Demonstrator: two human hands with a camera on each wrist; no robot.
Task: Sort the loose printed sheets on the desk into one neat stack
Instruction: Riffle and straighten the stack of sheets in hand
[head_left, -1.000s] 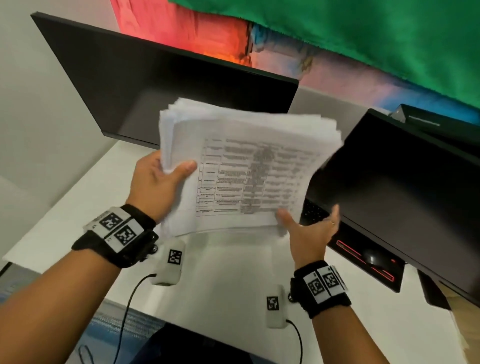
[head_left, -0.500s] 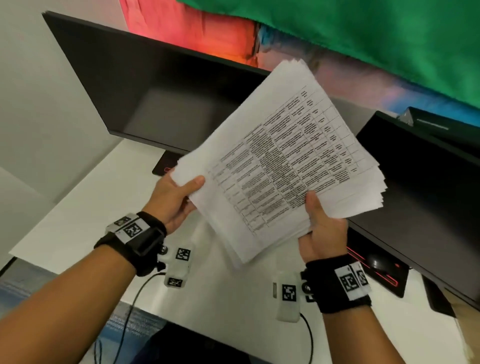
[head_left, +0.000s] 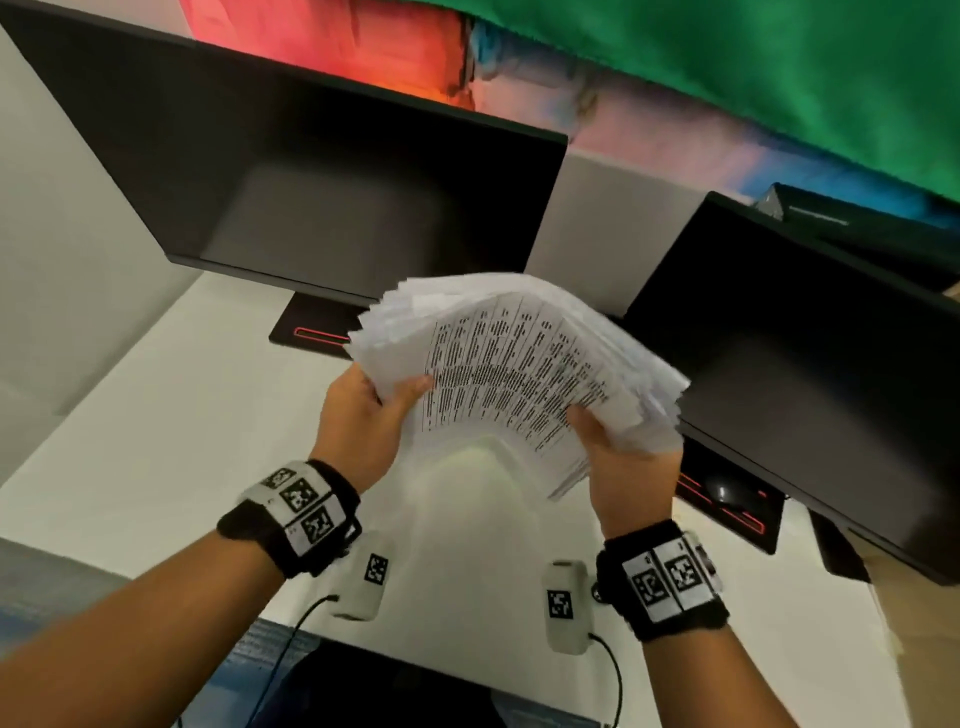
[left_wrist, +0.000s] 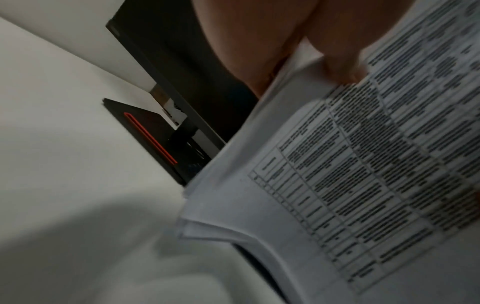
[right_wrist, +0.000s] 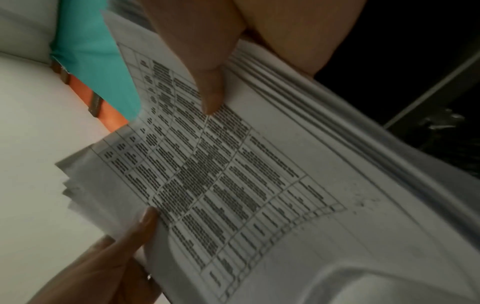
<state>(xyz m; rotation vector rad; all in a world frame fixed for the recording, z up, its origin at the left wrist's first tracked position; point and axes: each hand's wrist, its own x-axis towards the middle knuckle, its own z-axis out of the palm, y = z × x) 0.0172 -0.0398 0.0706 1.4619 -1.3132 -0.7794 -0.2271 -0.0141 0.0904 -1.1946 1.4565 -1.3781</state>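
Note:
A thick stack of printed sheets (head_left: 511, 371) with a table of text on top is held in the air above the white desk (head_left: 156, 426), its edges fanned and uneven. My left hand (head_left: 371, 415) grips its left edge, thumb on the top sheet. My right hand (head_left: 618, 457) grips the right lower edge, thumb pressing on top. The left wrist view shows the stack (left_wrist: 363, 185) bowing downward under the left thumb (left_wrist: 337, 61). The right wrist view shows the printed table (right_wrist: 221, 174), the right thumb (right_wrist: 207, 82) on it and the left hand (right_wrist: 116, 263) at the far edge.
Two dark monitors stand behind the paper: one at the back left (head_left: 311, 182), one at the right (head_left: 805, 364), each on a black base with a red stripe (head_left: 311, 332). Bare desk lies below and left of the hands. Green cloth (head_left: 779, 62) hangs behind.
The stack has turned from a tilted diagonal to lie across both hands and come lower and nearer. My left hand now grips its left edge; my right hand keeps its grip.

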